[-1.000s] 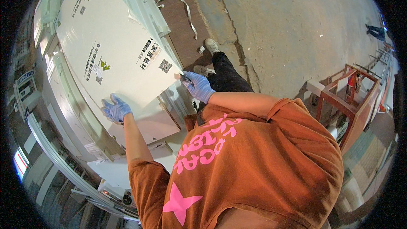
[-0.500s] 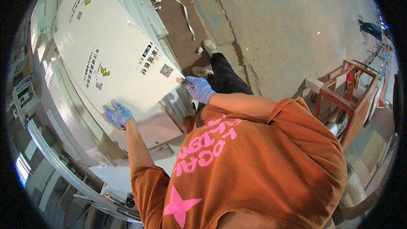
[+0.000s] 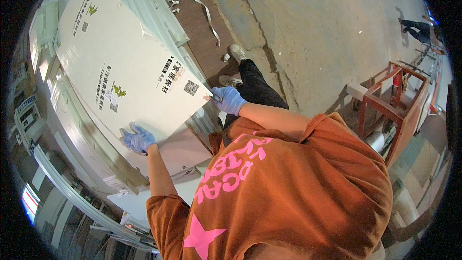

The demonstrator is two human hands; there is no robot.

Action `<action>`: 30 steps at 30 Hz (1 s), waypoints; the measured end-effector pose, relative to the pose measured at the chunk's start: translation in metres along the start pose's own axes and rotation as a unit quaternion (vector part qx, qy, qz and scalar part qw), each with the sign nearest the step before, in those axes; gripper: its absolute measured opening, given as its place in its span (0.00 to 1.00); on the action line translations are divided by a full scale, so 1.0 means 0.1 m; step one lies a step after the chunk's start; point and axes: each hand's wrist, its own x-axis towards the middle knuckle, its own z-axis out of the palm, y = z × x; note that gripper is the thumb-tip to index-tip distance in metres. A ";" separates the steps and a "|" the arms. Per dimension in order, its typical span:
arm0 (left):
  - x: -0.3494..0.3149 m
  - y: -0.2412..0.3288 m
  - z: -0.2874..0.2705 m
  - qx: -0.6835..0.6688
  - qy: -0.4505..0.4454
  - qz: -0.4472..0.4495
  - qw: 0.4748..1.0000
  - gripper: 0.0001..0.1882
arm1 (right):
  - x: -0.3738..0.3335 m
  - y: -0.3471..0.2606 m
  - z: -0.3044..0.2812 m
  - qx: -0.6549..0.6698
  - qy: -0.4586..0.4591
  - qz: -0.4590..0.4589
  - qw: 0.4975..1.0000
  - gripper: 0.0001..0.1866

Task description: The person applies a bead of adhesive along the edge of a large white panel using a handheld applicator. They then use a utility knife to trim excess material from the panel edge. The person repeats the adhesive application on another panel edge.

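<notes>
A large white board (image 3: 144,67) with dark print, small green emblems and square codes lies on top of a stack to my left. My left hand (image 3: 138,138), in a blue glove, rests flat with spread fingers on the board's near edge. At the board's right corner is my right hand (image 3: 229,100), also blue-gloved, its fingers closed round something small and dark that I cannot make out. A small brownish patch shows at that corner, beside the fingers. Under the top board, another white board (image 3: 180,151) sticks out toward me.
Long pale wrapped strips (image 3: 139,5) lie along the board's far right side. White strapping curls (image 3: 207,12) over a brown sheet (image 3: 192,33) on the floor. At right stands a reddish-brown frame cart (image 3: 385,106). Another person's legs (image 3: 417,31) show at the far right.
The view has shifted slightly. My right hand remains closed at the board's corner, and my left stays flat on the near edge. The distant person's legs have changed position.
</notes>
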 end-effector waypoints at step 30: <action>-0.08 0.00 -0.04 -0.034 0.017 0.063 0.997 0.36 | 0.42 0.03 -0.54 -0.327 -0.030 -0.265 0.907 0.09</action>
